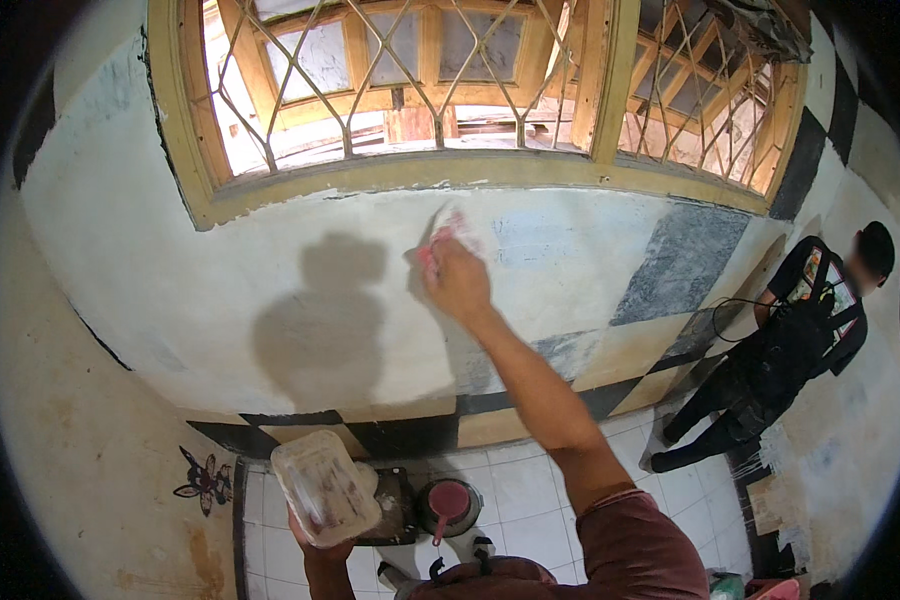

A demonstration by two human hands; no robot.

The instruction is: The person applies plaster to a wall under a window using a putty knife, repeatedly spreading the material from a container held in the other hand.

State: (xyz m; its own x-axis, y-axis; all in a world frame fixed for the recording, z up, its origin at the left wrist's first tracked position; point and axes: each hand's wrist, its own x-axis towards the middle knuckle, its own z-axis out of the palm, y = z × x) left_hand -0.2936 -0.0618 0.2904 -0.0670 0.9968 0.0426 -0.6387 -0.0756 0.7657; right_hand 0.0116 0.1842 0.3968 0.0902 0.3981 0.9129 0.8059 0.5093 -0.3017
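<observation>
My right hand point(458, 282) is raised to the white-painted wall point(210, 270), just below the window. Its fingers are closed around a pink-and-white wad point(448, 232) that looks like a cloth, pressed against the wall; blur hides its exact kind. Low on the left, my left hand point(320, 538) grips a translucent rectangular plastic tub point(320, 488) by its lower edge. Whitish and brownish residue coats the inside of the tub. Most of the left fingers are hidden beneath it.
Above me, a yellow wooden window frame point(390, 178) holds a metal grille. A person point(795, 325) in dark clothes stands at the right. On the tiled floor point(530, 490), a pink dipper point(450, 499) rests over a round dark container, beside a dark boxy object point(398, 508).
</observation>
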